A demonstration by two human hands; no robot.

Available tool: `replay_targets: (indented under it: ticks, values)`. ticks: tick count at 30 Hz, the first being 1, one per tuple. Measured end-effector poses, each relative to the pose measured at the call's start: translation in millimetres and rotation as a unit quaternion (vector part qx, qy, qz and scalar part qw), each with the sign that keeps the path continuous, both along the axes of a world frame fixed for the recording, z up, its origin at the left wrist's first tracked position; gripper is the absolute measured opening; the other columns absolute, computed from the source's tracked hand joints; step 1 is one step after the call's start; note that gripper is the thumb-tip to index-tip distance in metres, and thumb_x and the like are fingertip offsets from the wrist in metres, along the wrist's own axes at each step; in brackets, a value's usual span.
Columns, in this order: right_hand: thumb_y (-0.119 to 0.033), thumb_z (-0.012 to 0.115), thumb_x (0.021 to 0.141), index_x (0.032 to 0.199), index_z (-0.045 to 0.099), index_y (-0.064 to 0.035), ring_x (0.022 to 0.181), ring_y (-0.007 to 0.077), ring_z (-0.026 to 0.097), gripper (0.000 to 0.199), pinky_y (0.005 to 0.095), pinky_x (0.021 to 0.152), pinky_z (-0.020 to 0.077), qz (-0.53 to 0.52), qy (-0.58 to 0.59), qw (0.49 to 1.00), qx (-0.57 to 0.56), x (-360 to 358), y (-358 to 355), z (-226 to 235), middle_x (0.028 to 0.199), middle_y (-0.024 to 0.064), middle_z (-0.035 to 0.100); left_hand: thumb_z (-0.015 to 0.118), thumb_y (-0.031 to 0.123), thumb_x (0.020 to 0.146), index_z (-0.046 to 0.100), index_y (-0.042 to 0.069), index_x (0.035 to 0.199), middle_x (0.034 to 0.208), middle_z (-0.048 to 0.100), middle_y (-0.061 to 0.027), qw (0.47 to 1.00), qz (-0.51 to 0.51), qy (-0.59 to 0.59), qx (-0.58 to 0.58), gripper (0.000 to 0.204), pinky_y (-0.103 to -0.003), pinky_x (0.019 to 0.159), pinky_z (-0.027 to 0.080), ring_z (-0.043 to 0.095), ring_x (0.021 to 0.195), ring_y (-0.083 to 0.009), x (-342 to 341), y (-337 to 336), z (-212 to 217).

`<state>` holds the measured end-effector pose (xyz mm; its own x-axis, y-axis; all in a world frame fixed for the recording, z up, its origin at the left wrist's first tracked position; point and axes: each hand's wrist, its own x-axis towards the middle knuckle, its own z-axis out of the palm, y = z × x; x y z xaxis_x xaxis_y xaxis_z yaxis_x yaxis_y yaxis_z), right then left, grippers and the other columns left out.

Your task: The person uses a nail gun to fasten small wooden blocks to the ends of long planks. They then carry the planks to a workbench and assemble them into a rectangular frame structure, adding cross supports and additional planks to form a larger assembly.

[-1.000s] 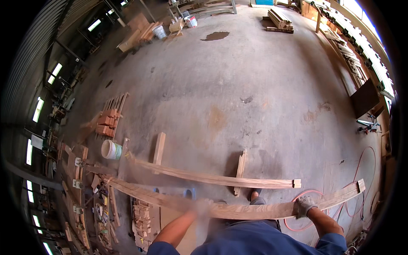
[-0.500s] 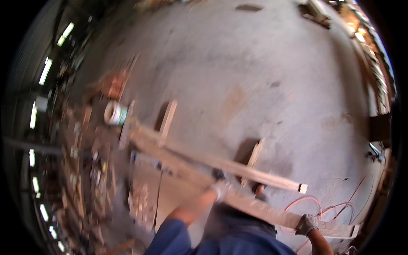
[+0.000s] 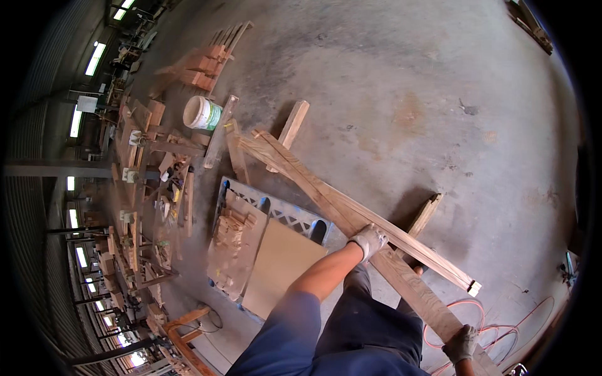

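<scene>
I am watching my left hand, in a pale work glove, gripping a long wooden plank around its middle, just in front of the legs. My right hand, in a greyer glove, is gripping the same plank farther down, toward its lower-right end. The plank is slanting from upper left to lower right, and its upper-left part is crossing over a second long timber; I cannot tell whether the two are touching. That timber is lying across two short wooden supports. Left of the legs, a grey and blue pallet is holding a tan sheet and, beside it, a pile of small wood pieces. Farther out, a white bucket is standing near reddish wooden blocks. A red hose is looping over the concrete floor near the right hand.
</scene>
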<state>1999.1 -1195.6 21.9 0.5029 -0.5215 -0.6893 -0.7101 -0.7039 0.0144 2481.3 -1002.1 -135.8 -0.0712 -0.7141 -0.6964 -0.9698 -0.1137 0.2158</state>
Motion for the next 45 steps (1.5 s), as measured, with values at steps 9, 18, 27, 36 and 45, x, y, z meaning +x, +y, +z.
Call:
replay_targets:
  ticks: [9,18,27,36,45]
  values:
    - [-0.006,0.051,0.087,0.106,0.045,0.0027,0.093,0.0449,0.052,0.022,0.0562,0.080,0.0401,-0.007,-0.141,0.988,-0.063,43,-22,-79,0.095,0.0243,0.054,0.070,0.021,0.087,0.044,0.006,0.145,0.140,0.055,-0.0146,0.999,-0.010,-0.044,0.021,0.065,-0.050,0.122,0.027,0.050,0.135,-0.0325,45,-15,-62]
    - [-0.012,0.065,0.074,0.124,0.044,0.0016,0.104,0.0459,0.051,0.055,0.0561,0.089,0.0410,0.047,-0.251,0.964,-0.078,75,-69,-194,0.108,0.0246,0.052,0.057,0.021,0.094,0.049,0.007,0.142,0.138,0.056,-0.0133,0.986,0.095,-0.131,-0.035,0.051,-0.052,0.120,0.028,0.049,0.134,-0.0325,47,-22,-157]
    - [-0.015,0.063,0.076,0.117,0.049,0.0013,0.105,0.0450,0.051,0.046,0.0528,0.093,0.0414,0.007,-0.245,0.969,-0.015,123,-82,-389,0.110,0.0251,0.055,0.065,0.031,0.091,0.044,0.001,0.145,0.141,0.053,-0.0221,0.915,0.349,0.043,-0.196,0.065,-0.050,0.115,0.035,0.049,0.133,-0.0388,-50,37,-132]
    - [-0.010,0.066,0.074,0.103,0.052,-0.0050,0.102,0.0416,0.052,0.032,0.0503,0.091,0.0417,-0.018,-0.241,0.970,0.024,203,-72,-463,0.104,0.0201,0.057,0.069,0.040,0.091,0.053,0.005,0.137,0.139,0.056,-0.0169,0.881,0.469,0.023,-0.052,0.060,-0.047,0.112,0.040,0.052,0.130,-0.0360,-132,108,-59]
    - [-0.006,0.065,0.069,0.101,0.051,-0.0050,0.101,0.0419,0.051,0.035,0.0498,0.089,0.0419,-0.035,-0.244,0.969,0.018,199,-70,-525,0.103,0.0195,0.055,0.068,0.038,0.092,0.058,0.005,0.130,0.133,0.060,-0.0170,0.881,0.472,0.034,-0.023,0.052,-0.047,0.109,0.042,0.055,0.126,-0.0354,-117,86,-65]
